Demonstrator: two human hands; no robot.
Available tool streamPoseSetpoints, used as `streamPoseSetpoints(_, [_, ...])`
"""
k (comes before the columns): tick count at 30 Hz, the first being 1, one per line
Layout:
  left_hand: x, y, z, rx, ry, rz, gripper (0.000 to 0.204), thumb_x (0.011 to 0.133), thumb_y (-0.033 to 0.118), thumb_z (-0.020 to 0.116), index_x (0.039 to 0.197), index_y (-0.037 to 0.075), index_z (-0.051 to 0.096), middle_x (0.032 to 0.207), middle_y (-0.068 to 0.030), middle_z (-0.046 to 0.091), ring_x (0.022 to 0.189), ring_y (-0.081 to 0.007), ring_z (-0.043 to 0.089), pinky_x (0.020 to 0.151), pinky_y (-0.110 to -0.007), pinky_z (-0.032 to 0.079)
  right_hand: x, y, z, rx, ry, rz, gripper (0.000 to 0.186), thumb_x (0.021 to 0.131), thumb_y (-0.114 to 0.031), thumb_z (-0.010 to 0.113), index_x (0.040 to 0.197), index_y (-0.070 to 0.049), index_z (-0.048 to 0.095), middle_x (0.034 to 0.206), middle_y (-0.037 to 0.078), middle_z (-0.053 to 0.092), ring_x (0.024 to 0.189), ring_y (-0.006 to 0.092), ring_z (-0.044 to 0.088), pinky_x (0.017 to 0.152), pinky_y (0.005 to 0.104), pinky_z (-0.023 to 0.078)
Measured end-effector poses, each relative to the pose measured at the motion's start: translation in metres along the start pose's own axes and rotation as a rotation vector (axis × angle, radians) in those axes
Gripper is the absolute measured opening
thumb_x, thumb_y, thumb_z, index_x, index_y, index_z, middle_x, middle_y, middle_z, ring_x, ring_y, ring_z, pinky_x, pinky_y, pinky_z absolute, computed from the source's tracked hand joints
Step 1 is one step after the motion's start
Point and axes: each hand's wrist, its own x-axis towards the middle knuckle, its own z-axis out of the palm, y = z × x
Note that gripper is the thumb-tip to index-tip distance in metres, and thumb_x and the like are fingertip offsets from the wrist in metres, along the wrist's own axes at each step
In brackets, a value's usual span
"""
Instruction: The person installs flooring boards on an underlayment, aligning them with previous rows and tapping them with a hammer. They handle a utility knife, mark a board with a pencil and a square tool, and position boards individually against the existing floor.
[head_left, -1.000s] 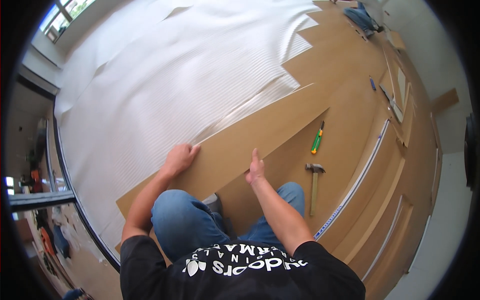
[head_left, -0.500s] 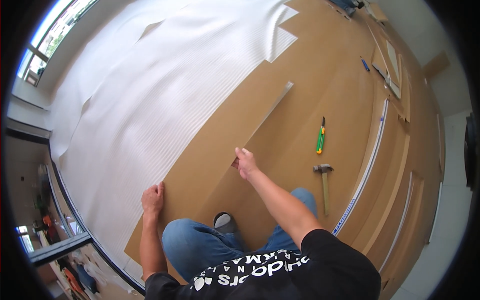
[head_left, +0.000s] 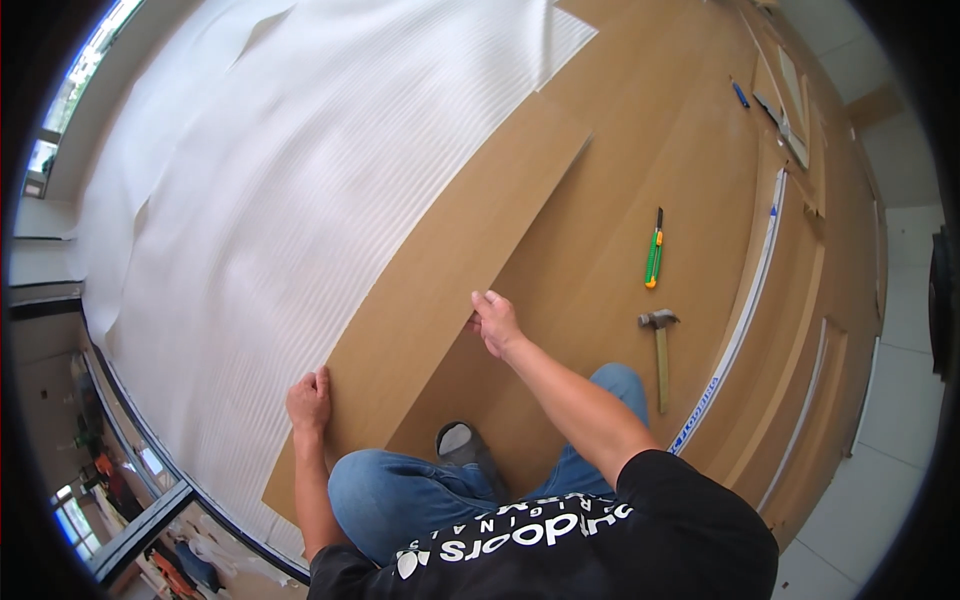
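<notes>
A long, plain brown floor plank (head_left: pixel 440 250) lies at a slant before me, its right edge raised above the brown floor boards. My right hand (head_left: pixel 495 323) pinches that raised edge, thumb on top. Near the lower end of the opposite edge, my left hand (head_left: pixel 309 399) is closed round the plank beside the white ribbed foam sheet (head_left: pixel 300 200). The undersides of both grips are hidden. To the right of my right hand lie a green and yellow utility knife (head_left: pixel 653 255) with its blade out and a claw hammer (head_left: pixel 660 345) with a wooden handle.
Beyond the knife are a blue marker-like tool (head_left: pixel 739 94) and a dark-bladed tool (head_left: pixel 780 125). A long white strip with blue printing (head_left: pixel 745 290) runs along the right. My shoe (head_left: pixel 458 440) rests close to the plank. Dark framing (head_left: pixel 145 520) borders the lower left.
The plank's right edge has tilted up further, with a darker gap now beneath it. Both hands keep their grips. The view has shifted slightly.
</notes>
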Motion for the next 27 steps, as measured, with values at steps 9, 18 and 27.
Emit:
streamPoseSetpoints(9, [0.014,-0.003,-0.004,-0.005,-0.015,-0.002,0.063,0.105,0.050,0.048,0.071,0.000,0.060,0.070,-0.0253,0.062,0.067,-0.0465,0.060,0.062,-0.055,0.044,0.005,0.004,0.001,0.026,0.022,0.041,0.022,0.108,-0.026,0.055,0.111,-0.005,0.059,0.103,0.008,0.070,0.089,0.0205,0.072,0.079,0.0389,0.062])
streamPoseSetpoints(18, [0.015,0.011,-0.018,0.063,-0.083,-0.041,0.062,0.106,0.049,0.047,0.071,0.000,0.062,0.073,-0.0256,0.065,0.071,-0.0476,0.062,0.066,-0.056,0.047,-0.001,-0.004,0.002,0.012,0.029,0.039,0.024,0.109,-0.027,0.055,0.109,-0.003,0.059,0.103,0.008,0.069,0.090,0.0192,0.071,0.079,0.0374,0.061])
streamPoseSetpoints(27, [0.011,0.030,-0.035,0.071,-0.132,-0.090,0.065,0.106,0.050,0.045,0.070,-0.001,0.062,0.069,-0.0253,0.063,0.069,-0.0468,0.061,0.064,-0.055,0.045,-0.013,-0.020,0.005,-0.023,0.066,0.112,0.026,0.110,-0.027,0.052,0.117,-0.003,0.058,0.110,0.010,0.070,0.095,0.0202,0.071,0.086,0.0364,0.059])
